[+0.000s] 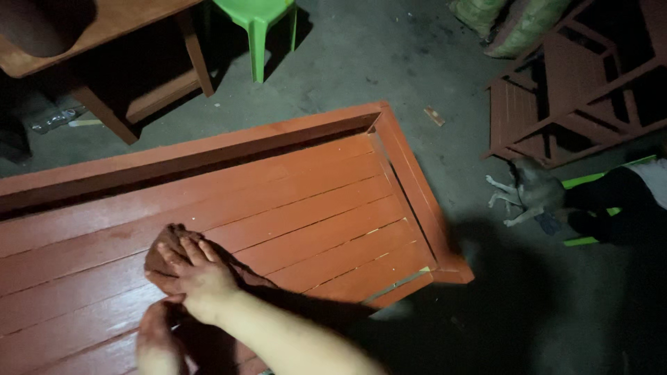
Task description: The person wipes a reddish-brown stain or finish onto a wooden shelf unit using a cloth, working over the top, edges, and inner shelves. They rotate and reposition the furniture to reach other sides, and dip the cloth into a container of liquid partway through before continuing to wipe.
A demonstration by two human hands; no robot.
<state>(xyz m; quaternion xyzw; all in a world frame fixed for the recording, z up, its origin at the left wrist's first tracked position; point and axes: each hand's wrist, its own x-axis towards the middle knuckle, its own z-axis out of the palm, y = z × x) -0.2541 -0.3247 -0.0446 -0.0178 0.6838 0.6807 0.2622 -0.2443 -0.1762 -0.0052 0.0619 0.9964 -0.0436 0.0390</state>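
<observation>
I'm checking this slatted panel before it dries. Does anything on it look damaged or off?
Near the slatted panel's lower right corner, pale bare streaks show along the slat edges, where the red-brown coat looks missed or scraped. The right hand presses a stained rag; the left hand is smeared red-brown.

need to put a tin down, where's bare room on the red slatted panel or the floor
Bare slats run from the right hand to the red slatted panel's right frame. Grey floor lies bare beyond its far corner. It is crowded by the stained cloth, both hands, and the dog.

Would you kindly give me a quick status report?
Right hand flat on rust-coloured cloth. Left hand beside it. Cloth on red slatted panel. Nothing blocking.
</observation>
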